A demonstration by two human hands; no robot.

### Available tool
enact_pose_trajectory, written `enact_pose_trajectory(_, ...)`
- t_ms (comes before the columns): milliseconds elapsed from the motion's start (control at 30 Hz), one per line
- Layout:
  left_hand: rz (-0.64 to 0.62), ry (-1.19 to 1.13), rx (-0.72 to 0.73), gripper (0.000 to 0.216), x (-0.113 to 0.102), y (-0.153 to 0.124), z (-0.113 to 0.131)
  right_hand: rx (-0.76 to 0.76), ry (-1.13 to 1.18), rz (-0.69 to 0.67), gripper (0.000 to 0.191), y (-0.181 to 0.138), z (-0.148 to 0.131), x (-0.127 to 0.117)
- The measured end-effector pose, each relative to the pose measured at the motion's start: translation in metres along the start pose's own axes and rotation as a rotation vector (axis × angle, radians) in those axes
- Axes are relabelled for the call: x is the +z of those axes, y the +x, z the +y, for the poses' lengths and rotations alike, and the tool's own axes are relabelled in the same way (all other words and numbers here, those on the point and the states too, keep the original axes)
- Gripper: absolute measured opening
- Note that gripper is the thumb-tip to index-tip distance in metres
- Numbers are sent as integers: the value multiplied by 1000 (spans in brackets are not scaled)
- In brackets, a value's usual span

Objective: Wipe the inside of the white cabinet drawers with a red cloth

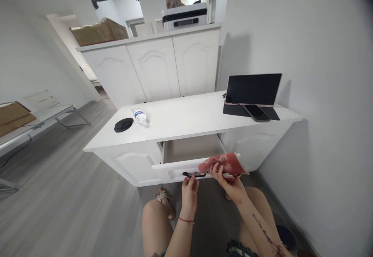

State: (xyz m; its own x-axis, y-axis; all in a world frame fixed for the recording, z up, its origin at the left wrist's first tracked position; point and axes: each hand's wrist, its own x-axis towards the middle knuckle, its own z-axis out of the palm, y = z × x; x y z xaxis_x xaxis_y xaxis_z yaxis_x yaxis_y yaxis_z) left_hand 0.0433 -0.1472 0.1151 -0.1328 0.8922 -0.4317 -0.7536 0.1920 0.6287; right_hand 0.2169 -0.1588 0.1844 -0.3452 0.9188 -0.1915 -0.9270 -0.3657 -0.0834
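Note:
My left hand (190, 189) has its fingers curled at the black handle (200, 176) of a white drawer (171, 167). The drawer is pulled out from the cabinet, and its light inner bottom shows. In my right hand (223, 178) is a folded red cloth (231, 163) with a paler pattern, gripped from below. It hangs over the right end of the drawer front and hides part of it. Whether the cloth touches the drawer front, I cannot tell.
On the white cabinet top (180, 119) lie a plastic bottle (140, 116) and a round black object (123, 125) at left. A tablet (253, 90) and a phone (257, 113) are at right. Behind stands a taller cabinet (157, 66); a wall (326, 93) bounds the right.

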Motion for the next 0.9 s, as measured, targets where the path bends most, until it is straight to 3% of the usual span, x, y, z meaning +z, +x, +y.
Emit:
enact_pose_trajectory(300, 18, 47, 73, 38, -2, 9, -7, -106, 73, 93, 46, -16, -28, -11)
enact_pose_trajectory(567, 28, 35, 77, 40, -1, 15, -6, -223, -198, 136, 41, -19, -37, -31)
enact_pose_trajectory(733, 31, 49, 48, 39, 2, 24, -1, -278, -218, 289, 29, -14, -33, -59)
enact_pose_trajectory(900, 29, 51, 51, 36, 7, 34, 3, -195, -106, 459, 23, -10, -11, -89)
